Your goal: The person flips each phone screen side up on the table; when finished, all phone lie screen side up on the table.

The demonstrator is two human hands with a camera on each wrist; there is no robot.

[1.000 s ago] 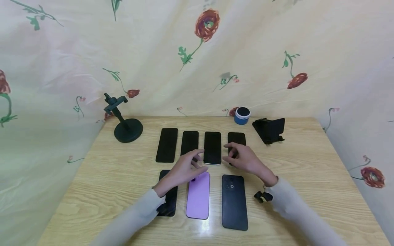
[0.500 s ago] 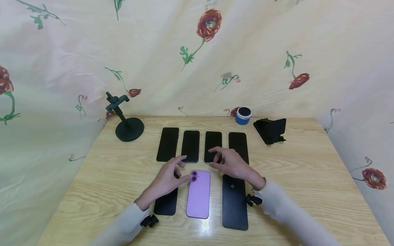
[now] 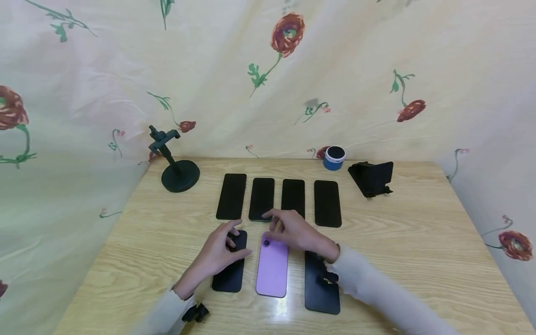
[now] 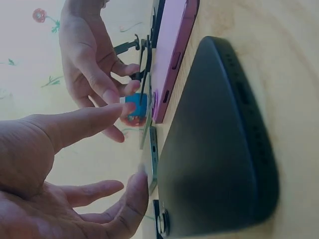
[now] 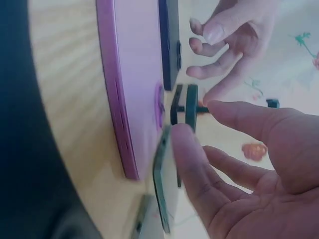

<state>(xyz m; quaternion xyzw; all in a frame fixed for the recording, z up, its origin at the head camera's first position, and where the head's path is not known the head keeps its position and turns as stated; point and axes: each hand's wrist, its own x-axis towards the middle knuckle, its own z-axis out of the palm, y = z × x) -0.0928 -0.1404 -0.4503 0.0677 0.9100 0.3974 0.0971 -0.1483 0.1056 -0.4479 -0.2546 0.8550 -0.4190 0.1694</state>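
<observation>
Several phones lie flat in two rows. My left hand (image 3: 215, 253) hovers above the dark phone (image 3: 230, 277) at the front left, thumb and fingers spread, holding nothing. Over the camera end of the purple phone (image 3: 272, 274) is my right hand (image 3: 297, 230), its fingers loosely bent and apart from the phone. The right forearm partly covers a larger dark phone (image 3: 322, 298) at the front right. In the left wrist view, a gap shows between my fingers and the dark phone (image 4: 214, 149). The right wrist view shows nothing in the right hand (image 5: 249, 184).
Behind the hands is a row of black phones (image 3: 231, 196), screens up. A round-based phone stand (image 3: 180, 177) stands at the back left. At the back right are a small blue speaker-like cylinder (image 3: 333, 160) and a black folding stand (image 3: 372, 179). A flowered cloth (image 3: 209, 70) hangs behind the table.
Both hands have moved left over the phones. The right went from the back right phone to the purple one, the left from the purple phone to the dark one. The phones stayed put.
</observation>
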